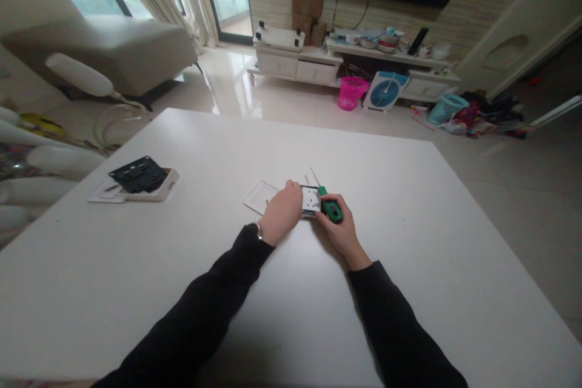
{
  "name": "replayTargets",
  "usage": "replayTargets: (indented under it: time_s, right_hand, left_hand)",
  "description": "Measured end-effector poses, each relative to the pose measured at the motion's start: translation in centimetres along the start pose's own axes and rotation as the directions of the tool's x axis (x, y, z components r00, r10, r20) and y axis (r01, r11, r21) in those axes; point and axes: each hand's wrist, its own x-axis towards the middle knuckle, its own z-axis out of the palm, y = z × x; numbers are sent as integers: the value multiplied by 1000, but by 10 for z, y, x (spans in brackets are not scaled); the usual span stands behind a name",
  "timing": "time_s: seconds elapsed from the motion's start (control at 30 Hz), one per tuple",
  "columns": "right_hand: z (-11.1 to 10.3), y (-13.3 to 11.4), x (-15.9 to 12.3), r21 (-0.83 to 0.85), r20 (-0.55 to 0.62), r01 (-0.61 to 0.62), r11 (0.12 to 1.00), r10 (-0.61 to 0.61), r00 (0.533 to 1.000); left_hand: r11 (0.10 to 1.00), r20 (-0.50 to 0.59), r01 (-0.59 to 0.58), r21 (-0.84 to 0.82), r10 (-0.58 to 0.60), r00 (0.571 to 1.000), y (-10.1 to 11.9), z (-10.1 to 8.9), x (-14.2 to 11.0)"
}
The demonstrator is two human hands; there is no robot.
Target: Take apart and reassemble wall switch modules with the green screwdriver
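Observation:
Near the middle of the white table, a wall socket (311, 199) with a white slotted face and dark edges sits between my two hands. My left hand (284, 209) closes its fingers on the socket's left side. In my right hand (340, 227) is a screwdriver (330, 208) with a green and black handle, its thin metal shaft pointing up and away. The fingertips of that hand also touch the socket's right edge. Partly behind my left hand lies a pale, thin square frame (260, 196) flat on the tabletop.
At the table's left, a black plate (140, 175) leans on an open white box (166, 187). The white table (400, 267) reaches toward me. Beyond it, a pink basket (351, 93), a blue fan (385, 91) and a low cabinet (313, 71) stand on the floor.

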Motion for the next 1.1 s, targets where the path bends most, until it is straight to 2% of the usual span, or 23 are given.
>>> replayTargets:
  time_s: [0.13,0.23,0.53,0.73,0.8,0.93,1.1]
  right_hand:
    - [0,-1,0,-23,7,27,999,-27,1000]
    - [2,-2,-1,-53,5,63,997,-63,998]
    - [3,-3,0,-73,9,109,991,-109,994]
    - [2,-1,0,-81,9,111,991,-110,994]
    - [2,-1,0,-78,8,108,991,-108,994]
    - [1,0,0,-71,15,98,993,-97,995]
    - [0,-1,0,-68,18,90,994,-89,996]
  left_hand:
    - [998,-13,57,39,-57,998,12,-6,-8]
    - [998,-36,46,30,-45,998,15,-9,-9]
    - [1000,-16,9,-9,-9,1000,2,-7,-2]
    - [998,-18,57,-42,-57,998,-9,-20,2]
    - [997,-9,25,-70,-25,1000,-15,-22,4]
    - [982,-4,-134,-137,134,991,-27,-16,9]
    - [972,-45,-203,-115,199,979,-33,-4,13]
